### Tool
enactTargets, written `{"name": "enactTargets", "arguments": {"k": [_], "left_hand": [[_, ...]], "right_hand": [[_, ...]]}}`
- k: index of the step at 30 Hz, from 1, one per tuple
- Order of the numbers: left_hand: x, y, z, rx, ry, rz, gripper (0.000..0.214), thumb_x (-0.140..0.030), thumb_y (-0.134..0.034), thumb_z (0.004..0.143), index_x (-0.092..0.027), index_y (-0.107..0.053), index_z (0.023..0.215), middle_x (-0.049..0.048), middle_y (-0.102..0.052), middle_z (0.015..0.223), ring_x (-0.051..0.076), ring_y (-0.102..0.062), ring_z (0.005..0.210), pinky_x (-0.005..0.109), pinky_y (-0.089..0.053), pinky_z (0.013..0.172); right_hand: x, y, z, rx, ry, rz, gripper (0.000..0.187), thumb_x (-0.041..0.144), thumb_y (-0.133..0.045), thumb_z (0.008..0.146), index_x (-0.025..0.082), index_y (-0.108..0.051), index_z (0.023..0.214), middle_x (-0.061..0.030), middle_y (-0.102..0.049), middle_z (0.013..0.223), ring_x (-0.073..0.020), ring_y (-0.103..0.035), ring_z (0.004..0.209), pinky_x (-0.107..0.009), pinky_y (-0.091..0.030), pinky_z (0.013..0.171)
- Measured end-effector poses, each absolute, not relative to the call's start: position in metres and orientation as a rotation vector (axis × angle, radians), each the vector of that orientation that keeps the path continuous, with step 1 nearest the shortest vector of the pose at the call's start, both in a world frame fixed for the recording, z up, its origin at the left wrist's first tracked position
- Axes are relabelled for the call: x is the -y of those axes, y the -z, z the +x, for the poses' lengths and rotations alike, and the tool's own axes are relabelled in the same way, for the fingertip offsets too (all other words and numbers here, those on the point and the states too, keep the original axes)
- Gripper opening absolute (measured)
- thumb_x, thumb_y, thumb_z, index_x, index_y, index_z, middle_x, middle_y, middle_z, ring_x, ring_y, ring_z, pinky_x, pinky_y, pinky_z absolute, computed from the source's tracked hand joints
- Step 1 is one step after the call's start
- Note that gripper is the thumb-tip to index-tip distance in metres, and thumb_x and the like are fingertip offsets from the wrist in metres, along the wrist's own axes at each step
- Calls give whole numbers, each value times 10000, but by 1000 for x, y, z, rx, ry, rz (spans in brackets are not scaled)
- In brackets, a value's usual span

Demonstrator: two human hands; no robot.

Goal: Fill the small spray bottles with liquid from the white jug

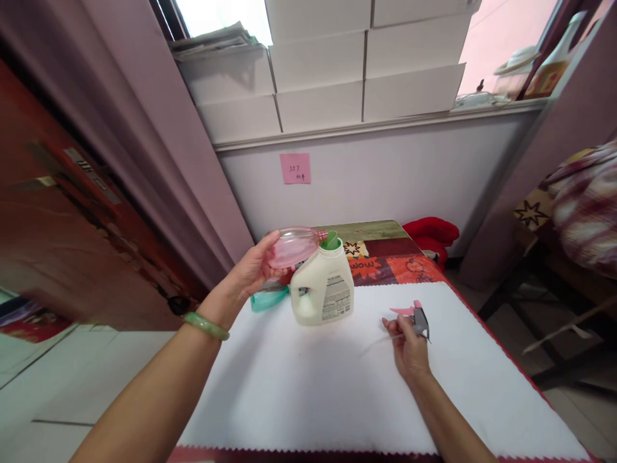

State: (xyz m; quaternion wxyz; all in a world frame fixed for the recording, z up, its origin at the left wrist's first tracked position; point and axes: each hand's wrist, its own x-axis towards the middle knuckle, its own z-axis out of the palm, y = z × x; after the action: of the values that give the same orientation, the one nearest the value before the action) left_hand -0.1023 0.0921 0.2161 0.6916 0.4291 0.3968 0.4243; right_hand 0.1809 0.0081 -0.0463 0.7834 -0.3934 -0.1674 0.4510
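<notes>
My left hand (251,270) grips a clear pink bottle (293,246), tipped on its side with its neck at a green funnel (330,240). The funnel sits in the mouth of a white detergent jug (322,285) standing on a white cloth (337,386). A teal cap (268,298) lies just left of the jug. My right hand (409,344) rests on the cloth to the right, fingers closed on a pink and grey spray head (415,316).
The cloth covers a small table with a red patterned cover (395,267). White boxes (318,71) are stacked on the windowsill behind. A pink note (295,168) is stuck on the wall. A chair with plaid fabric (585,206) stands right.
</notes>
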Motion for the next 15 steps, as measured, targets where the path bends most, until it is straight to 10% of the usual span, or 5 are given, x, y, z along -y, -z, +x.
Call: {"name": "enactTargets", "arguments": {"k": [15], "left_hand": [[-103,-243,-100,-1111,-1009,1132,399,-429,-847,718,-128,-663,904,21,-627,568,107,-515,378,203,-355,341]], "right_hand": [[-9,52,182,348,-997,-846,329,382,-827,745,221,-547,680,76,-579,592,-114,-600,587,-452,-610,847]]}}
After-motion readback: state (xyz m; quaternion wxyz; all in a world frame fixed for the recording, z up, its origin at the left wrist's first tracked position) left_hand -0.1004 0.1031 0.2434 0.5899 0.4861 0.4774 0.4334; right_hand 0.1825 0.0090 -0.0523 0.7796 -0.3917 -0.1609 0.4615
